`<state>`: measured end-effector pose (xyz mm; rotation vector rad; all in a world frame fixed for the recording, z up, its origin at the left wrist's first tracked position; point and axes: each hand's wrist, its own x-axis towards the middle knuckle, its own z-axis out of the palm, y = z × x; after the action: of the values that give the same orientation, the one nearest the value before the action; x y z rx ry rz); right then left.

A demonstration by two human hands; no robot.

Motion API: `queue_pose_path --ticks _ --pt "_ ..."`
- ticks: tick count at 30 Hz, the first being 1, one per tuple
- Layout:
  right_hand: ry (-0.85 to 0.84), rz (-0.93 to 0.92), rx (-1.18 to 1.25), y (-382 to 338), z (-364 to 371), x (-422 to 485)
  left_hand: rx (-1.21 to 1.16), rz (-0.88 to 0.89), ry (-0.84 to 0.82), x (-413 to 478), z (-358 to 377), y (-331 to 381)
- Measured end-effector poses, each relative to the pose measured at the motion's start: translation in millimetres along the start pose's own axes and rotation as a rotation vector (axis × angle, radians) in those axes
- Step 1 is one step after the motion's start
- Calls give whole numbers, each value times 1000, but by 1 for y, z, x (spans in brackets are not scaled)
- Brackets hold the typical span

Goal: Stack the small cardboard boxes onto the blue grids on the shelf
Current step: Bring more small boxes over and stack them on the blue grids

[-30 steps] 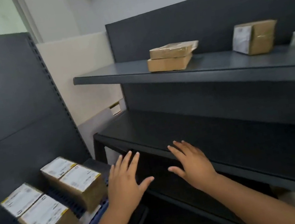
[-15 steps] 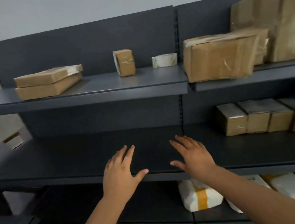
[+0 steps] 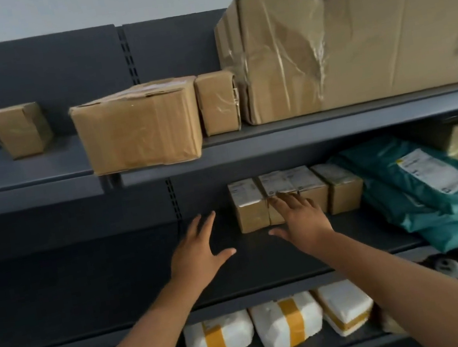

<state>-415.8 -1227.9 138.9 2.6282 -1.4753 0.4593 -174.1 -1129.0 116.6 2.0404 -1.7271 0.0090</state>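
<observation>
The left hand (image 3: 197,253) hovers over the bare middle shelf (image 3: 89,289), its grip spread and empty. Just right, the right hand (image 3: 303,221), fingers also splayed, reaches toward the row of small cardboard boxes (image 3: 295,193), fingertips overlapping the second box's front.

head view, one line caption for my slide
Both open hands reach toward small labelled boxes on the middle shelf.

Both bare forearms extend forward, palms down. Left hand (image 3: 198,255): fingers spread, thumb out, holding nothing. Right hand (image 3: 301,220): fingers extended, apparently empty; fingertip contact cannot be confirmed.
</observation>
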Motion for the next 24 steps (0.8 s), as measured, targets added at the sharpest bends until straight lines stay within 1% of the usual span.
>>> queue_pose_path --ticks 6,12,19,24 --pt "-51 12 -33 51 13 31 -78 -35 -68 59 45 37" --pt "-58 -38 -51 63 26 72 -176 -86 -70 97 75 51" --pt "-93 -88 -85 68 41 94 -270 -17 59 108 92 47" --pt "-100 -83 -103 69 43 91 -293 4 77 97 87 39"
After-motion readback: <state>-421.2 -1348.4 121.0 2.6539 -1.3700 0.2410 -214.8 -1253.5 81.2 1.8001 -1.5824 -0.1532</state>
